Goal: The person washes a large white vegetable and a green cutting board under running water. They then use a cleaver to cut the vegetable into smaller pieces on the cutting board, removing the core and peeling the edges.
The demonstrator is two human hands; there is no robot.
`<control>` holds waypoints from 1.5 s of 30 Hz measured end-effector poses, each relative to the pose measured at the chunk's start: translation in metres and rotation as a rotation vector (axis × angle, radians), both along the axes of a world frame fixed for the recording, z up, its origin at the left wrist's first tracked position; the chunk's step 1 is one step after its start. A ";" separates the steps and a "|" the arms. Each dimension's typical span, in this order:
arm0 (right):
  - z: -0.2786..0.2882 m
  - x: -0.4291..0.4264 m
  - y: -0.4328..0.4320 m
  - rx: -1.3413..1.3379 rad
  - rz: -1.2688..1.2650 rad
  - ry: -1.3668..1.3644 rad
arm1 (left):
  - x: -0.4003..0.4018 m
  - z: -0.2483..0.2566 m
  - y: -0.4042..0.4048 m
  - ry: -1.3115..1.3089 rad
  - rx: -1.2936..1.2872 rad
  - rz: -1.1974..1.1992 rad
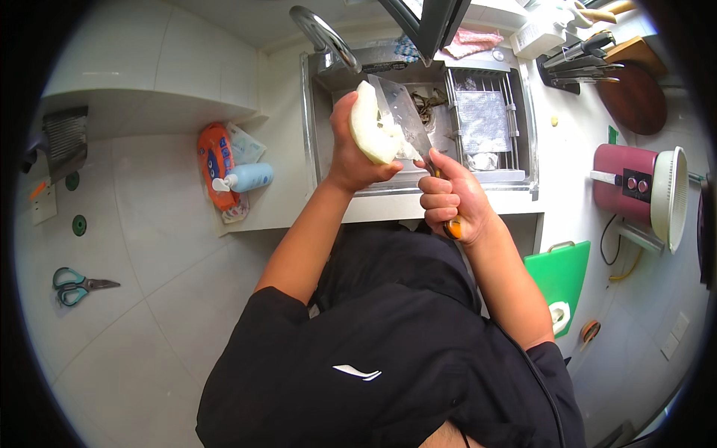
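Observation:
Over the sink, my left hand grips a curved piece of pale melon or gourd. Loose white pulp clings to its inner side. My right hand is closed around the black and orange handle of a kitchen knife. The wide blade points up and away, close beside the pulp; whether it touches the flesh is hard to tell. Below the blade, dark scraps lie in the basin around the drain.
A chrome faucet arches above the sink. A drying rack with a cloth fills its right part. Left stand a blue pump bottle and an orange pack; right are a knife block, a purple appliance and a green cutting board.

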State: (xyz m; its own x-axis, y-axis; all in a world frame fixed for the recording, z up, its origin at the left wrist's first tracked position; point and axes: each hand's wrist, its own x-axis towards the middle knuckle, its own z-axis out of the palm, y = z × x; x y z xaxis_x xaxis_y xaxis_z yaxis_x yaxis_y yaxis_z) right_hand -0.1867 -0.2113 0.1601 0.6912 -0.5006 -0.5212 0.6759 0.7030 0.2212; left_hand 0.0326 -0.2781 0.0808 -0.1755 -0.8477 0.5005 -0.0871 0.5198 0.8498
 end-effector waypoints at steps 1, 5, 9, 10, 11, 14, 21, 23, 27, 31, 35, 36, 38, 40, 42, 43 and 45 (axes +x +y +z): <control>0.002 0.000 0.000 0.014 0.006 -0.007 | 0.001 -0.002 -0.003 -0.009 -0.078 0.023; 0.009 -0.006 0.003 0.020 0.005 0.008 | 0.000 0.006 -0.012 -0.014 -0.370 0.078; 0.024 -0.011 0.006 0.004 0.023 0.145 | 0.000 0.011 -0.017 -0.031 -0.523 0.183; 0.029 -0.011 0.006 -0.019 0.038 0.197 | 0.000 0.012 -0.017 -0.027 -0.530 0.176; 0.035 -0.009 0.006 -0.043 0.052 0.250 | 0.001 0.012 -0.016 -0.022 -0.537 0.168; 0.048 -0.002 0.007 -0.052 0.042 0.388 | 0.006 0.004 -0.013 0.039 -0.453 0.073; 0.065 0.001 0.013 -0.037 0.038 0.552 | 0.002 -0.004 -0.016 0.182 -0.467 0.051; 0.069 0.003 0.013 -0.039 0.032 0.580 | 0.000 -0.004 -0.020 0.168 -0.506 0.043; 0.068 0.001 0.010 -0.015 0.025 0.535 | -0.007 0.008 -0.026 0.000 -0.658 0.154; 0.066 0.004 0.009 -0.020 0.018 0.555 | -0.005 0.006 -0.030 -0.073 -0.690 0.079; 0.079 0.009 0.011 -0.027 0.048 0.620 | -0.012 0.013 -0.037 -0.077 -0.788 0.125; 0.082 0.011 0.011 -0.027 0.058 0.650 | -0.012 0.013 -0.033 -0.077 -0.767 0.117; 0.076 0.010 0.007 0.002 0.046 0.637 | -0.014 0.010 -0.033 -0.078 -0.786 0.123; 0.071 0.011 0.004 0.014 0.040 0.649 | -0.023 0.012 -0.037 -0.081 -0.861 0.153; 0.073 0.011 0.008 0.020 0.047 0.635 | -0.020 0.008 -0.040 -0.068 -0.861 0.103; 0.074 0.011 0.009 0.022 0.051 0.627 | -0.019 0.007 -0.041 -0.061 -0.861 0.078; 0.075 0.016 0.008 0.047 0.031 0.610 | -0.024 0.005 -0.037 -0.066 -0.827 0.141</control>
